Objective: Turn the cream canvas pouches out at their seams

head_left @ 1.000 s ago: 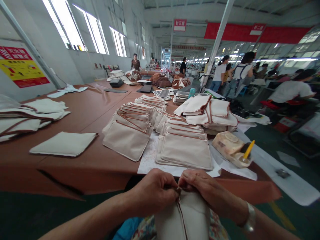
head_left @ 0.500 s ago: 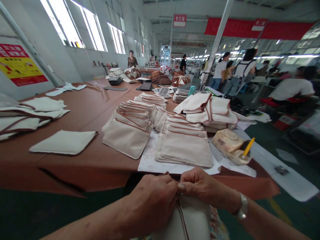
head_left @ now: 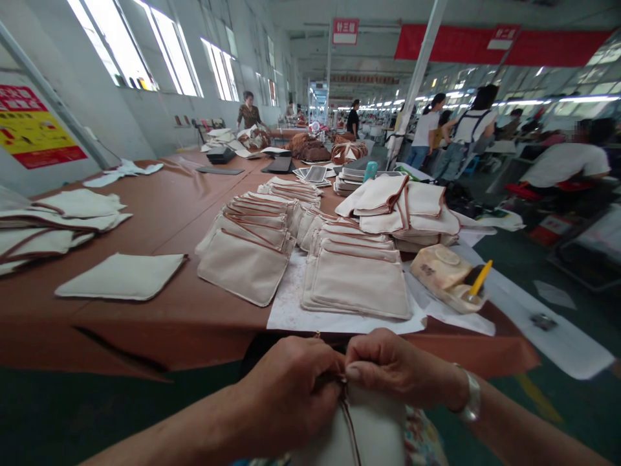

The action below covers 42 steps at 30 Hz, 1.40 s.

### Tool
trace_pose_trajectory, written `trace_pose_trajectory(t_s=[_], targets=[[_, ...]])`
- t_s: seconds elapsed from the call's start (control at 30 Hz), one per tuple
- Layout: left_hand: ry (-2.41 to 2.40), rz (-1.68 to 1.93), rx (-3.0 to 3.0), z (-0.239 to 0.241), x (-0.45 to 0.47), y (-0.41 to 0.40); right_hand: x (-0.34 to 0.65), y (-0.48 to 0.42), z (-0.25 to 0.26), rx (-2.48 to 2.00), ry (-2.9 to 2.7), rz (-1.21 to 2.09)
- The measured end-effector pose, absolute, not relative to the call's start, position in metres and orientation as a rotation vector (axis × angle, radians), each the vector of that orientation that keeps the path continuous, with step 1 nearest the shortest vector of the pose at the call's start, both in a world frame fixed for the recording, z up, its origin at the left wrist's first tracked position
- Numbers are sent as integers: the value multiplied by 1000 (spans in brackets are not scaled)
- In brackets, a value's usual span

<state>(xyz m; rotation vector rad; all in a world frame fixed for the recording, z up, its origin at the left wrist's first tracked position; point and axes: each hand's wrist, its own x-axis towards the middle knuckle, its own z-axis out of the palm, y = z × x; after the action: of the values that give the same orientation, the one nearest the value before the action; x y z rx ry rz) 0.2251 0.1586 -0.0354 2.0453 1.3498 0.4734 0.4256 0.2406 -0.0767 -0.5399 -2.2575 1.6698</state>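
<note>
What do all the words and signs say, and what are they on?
"针三组": white on the red hanging sign.
"针二组", most likely, but blurry: on the small sign by the long red banner.
Too blurred to read: the red and yellow wall poster.
Too small to read: the strip far back.
Too smudged to read: dark marks on the plastic container.

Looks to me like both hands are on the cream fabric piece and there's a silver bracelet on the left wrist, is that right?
Not quite: the silver bracelet is on the right wrist, not the left, as the head view shows. The left hand and the right hand are both on the cream fabric piece.
</note>
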Motion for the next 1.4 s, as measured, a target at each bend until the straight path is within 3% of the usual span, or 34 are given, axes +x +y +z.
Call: trace_pose_trajectory(t_s=[0.23, 0.83, 0.93, 1.27, 1.4], targets=[[1178, 443, 1493, -26, 217, 168, 426, 239, -77, -431, -2290, 1636], [1071, 537, 1179, -34, 219, 164, 440, 223, -66, -490, -1918, 1880], [1078, 533, 1092, -34, 218, 165, 444, 214, -66, -496, -2032, 1676], [997, 557, 943, -35, 216, 165, 436, 205, -71, -333, -2429, 353], [984, 577, 959, -31, 218, 162, 438, 202, -67, -277, -2471, 208]])
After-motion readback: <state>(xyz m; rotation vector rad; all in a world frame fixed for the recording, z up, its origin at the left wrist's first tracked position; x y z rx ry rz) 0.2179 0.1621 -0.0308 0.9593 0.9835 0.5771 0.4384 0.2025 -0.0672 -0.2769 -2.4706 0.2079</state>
